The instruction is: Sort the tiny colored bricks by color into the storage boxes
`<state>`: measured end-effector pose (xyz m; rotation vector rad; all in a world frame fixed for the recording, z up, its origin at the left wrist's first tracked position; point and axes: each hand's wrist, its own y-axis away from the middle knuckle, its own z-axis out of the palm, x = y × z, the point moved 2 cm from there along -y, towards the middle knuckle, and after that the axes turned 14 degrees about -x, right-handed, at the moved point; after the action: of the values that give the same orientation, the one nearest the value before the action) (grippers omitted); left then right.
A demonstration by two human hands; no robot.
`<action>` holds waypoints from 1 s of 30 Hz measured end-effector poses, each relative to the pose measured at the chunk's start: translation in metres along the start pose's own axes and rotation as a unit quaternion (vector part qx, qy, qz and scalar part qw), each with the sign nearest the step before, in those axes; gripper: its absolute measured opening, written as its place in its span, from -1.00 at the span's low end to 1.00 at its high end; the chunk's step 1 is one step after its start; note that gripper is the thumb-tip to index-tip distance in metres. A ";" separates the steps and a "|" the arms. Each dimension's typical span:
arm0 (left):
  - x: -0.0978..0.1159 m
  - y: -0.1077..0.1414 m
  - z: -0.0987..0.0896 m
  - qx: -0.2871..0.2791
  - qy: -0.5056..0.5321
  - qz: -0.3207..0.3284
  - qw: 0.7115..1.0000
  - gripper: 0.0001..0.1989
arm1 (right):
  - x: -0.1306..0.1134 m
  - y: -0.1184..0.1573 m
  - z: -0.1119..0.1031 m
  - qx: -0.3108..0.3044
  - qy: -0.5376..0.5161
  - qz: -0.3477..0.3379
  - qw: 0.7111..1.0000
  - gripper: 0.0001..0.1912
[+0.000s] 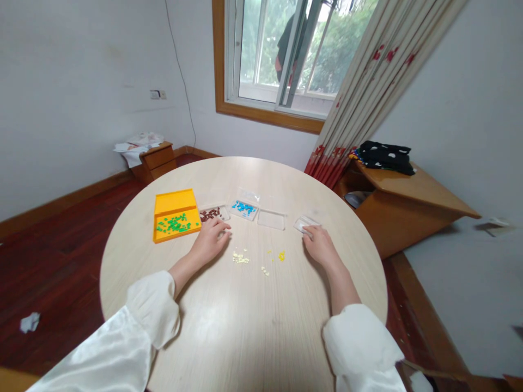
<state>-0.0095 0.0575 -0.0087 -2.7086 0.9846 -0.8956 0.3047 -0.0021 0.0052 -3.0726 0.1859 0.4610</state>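
Observation:
My left hand (pixel 211 239) rests on the table with its fingers loosely bent and apart, just in front of a clear box of dark brown pieces (pixel 210 214), and partly covers it. At the right, my right hand (pixel 319 244) has its fingers closed on the near edge of a small clear plastic box (pixel 301 223). Between the hands lie a loose pile of cream pieces (pixel 241 258), a smaller cream cluster (pixel 265 271) and some yellow pieces (pixel 281 256). Blue pieces (pixel 244 208) fill a clear box farther back, beside an empty clear tray (pixel 271 219).
An open orange case (pixel 175 202) holding green pieces (pixel 175 223) stands left on the round table (pixel 241 326). Beyond the table are a small cabinet (pixel 158 159) with papers, a tilted wooden desk (pixel 425 204) with dark cloth, a curtain (pixel 368 81) and a window.

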 end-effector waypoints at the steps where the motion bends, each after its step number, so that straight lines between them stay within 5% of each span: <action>1: 0.000 0.000 0.001 -0.005 0.006 0.002 1.000 -0.86 | -0.003 0.001 -0.001 -0.014 0.003 0.005 1.000 -0.70; 6: 0.003 -0.001 -0.001 -0.019 0.030 0.003 0.999 -0.85 | -0.017 0.010 -0.013 -0.044 -0.001 0.026 0.999 -0.72; 10: 0.014 0.000 0.000 -0.091 0.041 0.005 0.995 -0.82 | -0.034 0.016 -0.019 -0.024 -0.029 -0.040 0.998 -0.76; 15: 0.032 0.005 0.000 -0.189 0.043 0.010 0.981 -0.76 | -0.056 0.024 -0.007 -0.165 -0.121 -0.152 0.967 -0.78; 20: 0.044 0.011 0.000 -0.253 0.034 0.030 0.966 -0.59 | -0.072 0.031 -0.001 -0.209 -0.112 -0.211 0.948 -0.63; 26: 0.054 0.018 0.002 -0.340 0.094 0.084 0.932 -0.38 | -0.076 0.029 0.000 -0.218 -0.102 -0.210 0.948 -0.84; 30: 0.046 0.017 -0.006 -0.333 0.105 0.075 0.934 -0.38 | -0.077 0.029 -0.002 -0.185 -0.114 -0.230 0.949 -0.86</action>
<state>0.0060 0.0166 0.0138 -3.0269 1.7976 -0.9736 0.2280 -0.0222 0.0291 -3.2061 -0.6840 0.8933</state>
